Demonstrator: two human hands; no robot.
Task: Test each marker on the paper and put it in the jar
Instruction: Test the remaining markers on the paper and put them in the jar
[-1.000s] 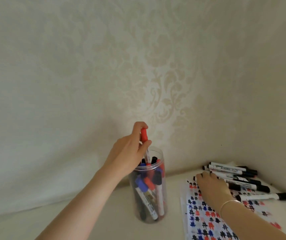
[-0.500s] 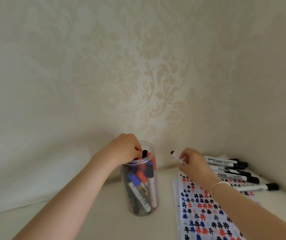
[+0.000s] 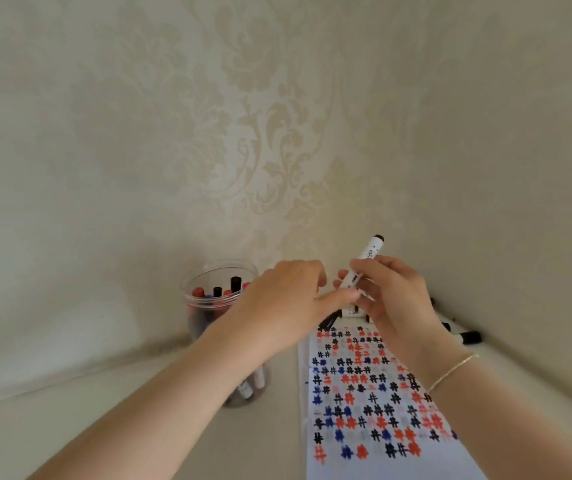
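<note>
Wallpapered corner: left hand (image 3: pixel 288 299) left jar (image 3: pixel 220 306), fingers loose; right hand (image 3: pixel 392 299) grips raised marker (image 3: pixel 364 261).

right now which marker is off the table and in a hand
The white-barrelled marker gripped in the right hand, tilted with its black end up. The other markers stand in the jar or lie past the paper.

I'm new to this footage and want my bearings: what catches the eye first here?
The two hands meeting mid-frame: the right hand grips a white marker, the left hand reaching to it. Below lies the paper full of red, blue and black marks; left of it stands the jar of markers.
</note>
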